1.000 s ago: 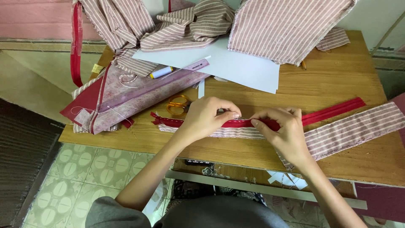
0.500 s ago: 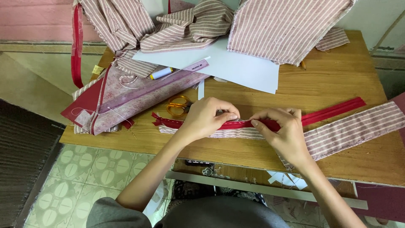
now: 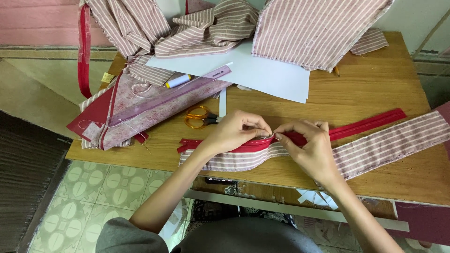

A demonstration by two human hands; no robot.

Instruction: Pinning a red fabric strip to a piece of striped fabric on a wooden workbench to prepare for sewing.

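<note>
Striped pink cloth strip (image 3: 375, 147) lies along the wooden table's (image 3: 375, 89) near edge with one red zipper (image 3: 361, 125) on its upper edge; my left hand (image 3: 234, 133) and right hand (image 3: 309, 147) meet at mid-length, fingertips pinching zipper tape to cloth. I judge this the pinning or aligning step, so the next move calls for holding both edges flush while shifting along. Farther back I count one pair of orange-handled scissors (image 3: 199, 117), one violet ruler (image 3: 173, 93), one white paper sheet (image 3: 262, 70).
</note>
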